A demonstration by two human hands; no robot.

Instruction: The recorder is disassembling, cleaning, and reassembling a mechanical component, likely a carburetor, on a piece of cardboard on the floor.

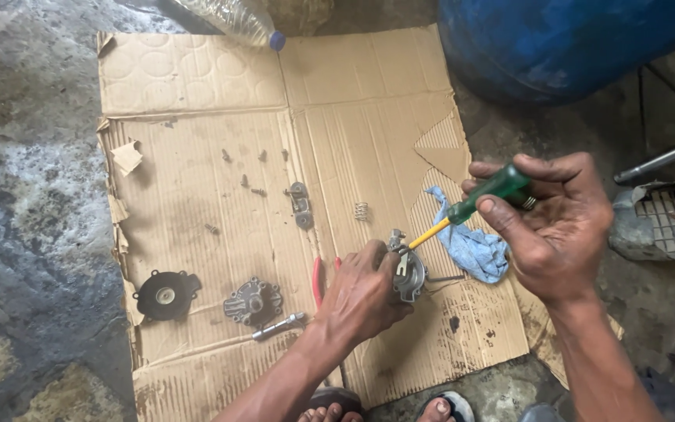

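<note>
Head view looks down on a flattened cardboard sheet (220,94) spread over the stained floor. Your left hand (362,293) is clenched around a small grey metal pump body (409,270), pressing it against the cardboard near the sheet's near right part. Your right hand (552,223) grasps a screwdriver (474,203) by its green handle, thumb along the grip; its yellow shank slants down to the left and its tip meets the top of the pump body. Just right of the pump body lies a crumpled blue rag (474,246). Red-handled pliers (318,281) lie partly under your left hand. Further left on the cardboard sit a round grey metal cover (253,302), a black rubber diaphragm (166,295) and a small silver wrench (279,326). Loose screws (245,168), a small bracket (300,205) and a coil spring (361,210) lie farther away. A clear plastic bottle (232,17) rests at the far edge, a blue drum (572,43) at far right.
</note>
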